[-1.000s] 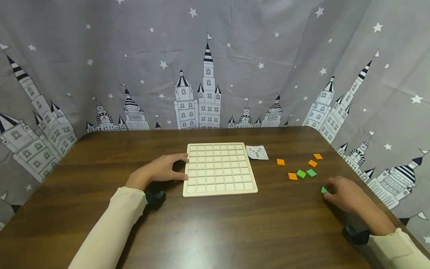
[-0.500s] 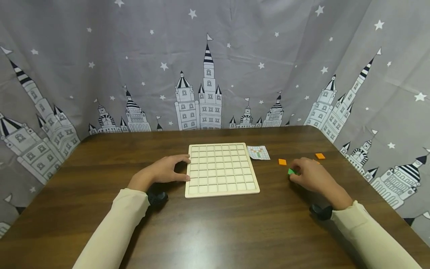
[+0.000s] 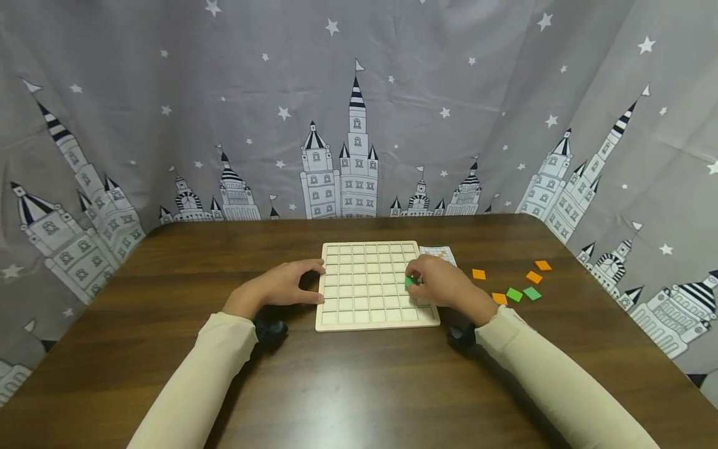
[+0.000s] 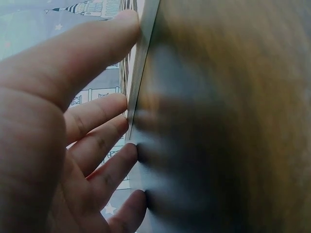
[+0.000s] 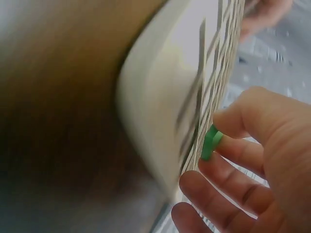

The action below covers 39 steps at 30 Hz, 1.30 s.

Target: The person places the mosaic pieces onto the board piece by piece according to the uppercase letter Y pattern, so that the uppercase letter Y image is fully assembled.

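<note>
A pale wooden board (image 3: 359,293) with a grid of square recesses lies on the dark table. Along its left edge, my left hand (image 3: 280,285) rests with thumb and fingertips spread; the left wrist view shows the fingers (image 4: 99,114) lightly bent at the board's side. Over the right part of the board, my right hand (image 3: 445,284) pinches a small green square tile (image 3: 411,282) between thumb and fingers. In the right wrist view the green tile (image 5: 209,144) stands on edge close to the grid, the lower fingers fanned out beside it.
Right of the board lie several loose tiles: orange ones (image 3: 478,274), a light green one (image 3: 514,295) and a darker green one (image 3: 532,293). A printed grid card (image 3: 443,251) at the board's upper right is partly hidden by my right hand. A grey castle-print curtain (image 3: 252,125) hangs behind.
My right hand has carried the green tile leftward from the table's right side, past the loose tiles, to over the board. The left hand has stayed at the board's left edge.
</note>
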### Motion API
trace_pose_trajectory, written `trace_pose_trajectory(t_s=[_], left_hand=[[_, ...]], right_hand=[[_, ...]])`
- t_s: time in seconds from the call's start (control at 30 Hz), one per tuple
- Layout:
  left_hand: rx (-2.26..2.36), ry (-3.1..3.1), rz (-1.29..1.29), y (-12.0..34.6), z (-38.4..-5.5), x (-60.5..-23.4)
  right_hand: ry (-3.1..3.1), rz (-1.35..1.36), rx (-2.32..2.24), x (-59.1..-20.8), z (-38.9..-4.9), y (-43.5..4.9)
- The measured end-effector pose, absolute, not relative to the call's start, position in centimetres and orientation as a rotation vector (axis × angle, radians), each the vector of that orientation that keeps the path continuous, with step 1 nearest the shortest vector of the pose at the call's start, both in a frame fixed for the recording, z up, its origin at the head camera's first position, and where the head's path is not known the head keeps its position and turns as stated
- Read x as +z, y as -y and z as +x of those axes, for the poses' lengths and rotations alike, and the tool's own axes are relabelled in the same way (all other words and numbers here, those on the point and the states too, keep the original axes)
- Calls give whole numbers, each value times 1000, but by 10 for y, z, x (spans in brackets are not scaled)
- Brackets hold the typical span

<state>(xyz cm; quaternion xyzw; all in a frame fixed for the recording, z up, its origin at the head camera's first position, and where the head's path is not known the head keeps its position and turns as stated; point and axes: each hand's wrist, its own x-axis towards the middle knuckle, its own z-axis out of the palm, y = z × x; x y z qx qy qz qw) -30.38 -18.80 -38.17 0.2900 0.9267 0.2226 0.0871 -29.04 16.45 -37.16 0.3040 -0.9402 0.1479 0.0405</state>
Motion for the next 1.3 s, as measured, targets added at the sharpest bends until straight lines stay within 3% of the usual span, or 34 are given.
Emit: trace_pose_trajectory(t_s=[0.5,1.3], left_hand=[[682,-2757,879,187,-303,-383],[699,-2756,891,187,-303,-382]], right_hand=[[2896,1078,381,-371,-279,-110],[3012,1158,439,-360,-270,-103]])
